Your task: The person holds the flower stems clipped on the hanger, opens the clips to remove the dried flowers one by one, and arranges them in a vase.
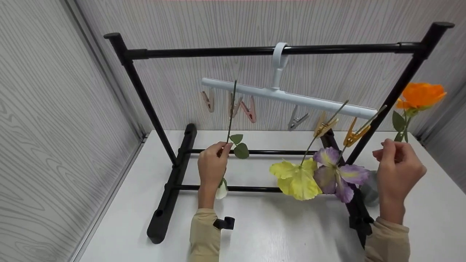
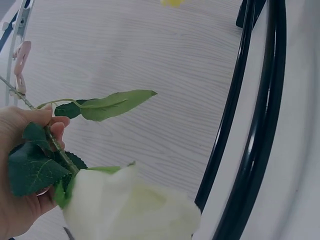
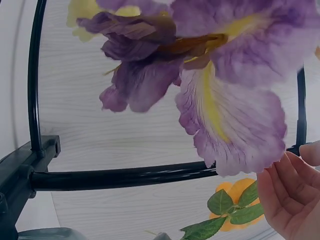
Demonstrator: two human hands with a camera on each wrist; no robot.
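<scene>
My left hand (image 1: 218, 153) pinches the thin stem (image 1: 230, 116) of a white flower (image 2: 130, 210) that hangs head down below my fingers (image 2: 50, 122). The stem runs up past a pink clip (image 1: 235, 105) on the white hanger (image 1: 287, 96); whether the clip grips it I cannot tell. My right hand (image 1: 395, 154) holds the stem of an orange flower (image 1: 420, 95) upright at the rack's right post. A yellow flower (image 1: 296, 178) and a purple flower (image 1: 336, 173) hang head down from orange clips (image 1: 353, 136). In the right wrist view the purple flower (image 3: 225, 65) fills the frame above my fingers (image 3: 292, 195).
The hanger hooks over the top bar of a black rack (image 1: 255, 51) that stands on a white table (image 1: 291, 229). Several more clips (image 1: 296, 120) hang free. A grey object (image 1: 369, 189) sits behind the purple flower. Wood-grain walls close in on the left and behind.
</scene>
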